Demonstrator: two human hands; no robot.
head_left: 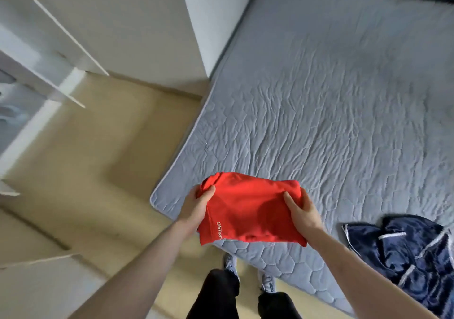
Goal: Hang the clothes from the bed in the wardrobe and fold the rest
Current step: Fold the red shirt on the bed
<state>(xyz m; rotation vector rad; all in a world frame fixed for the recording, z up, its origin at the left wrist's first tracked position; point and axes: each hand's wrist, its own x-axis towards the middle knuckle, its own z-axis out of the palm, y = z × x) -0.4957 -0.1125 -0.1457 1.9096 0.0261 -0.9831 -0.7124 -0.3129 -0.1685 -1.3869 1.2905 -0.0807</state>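
folded red garment (248, 210) held between left grip (196, 203) and right grip (301, 210).

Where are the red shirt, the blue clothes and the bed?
red shirt (248, 210), head view, middle of the folded cloth between the hands.
blue clothes (403, 247), head view, dark shiny fabric of the crumpled heap.
bed (331, 92), head view, bare quilted grey cover.
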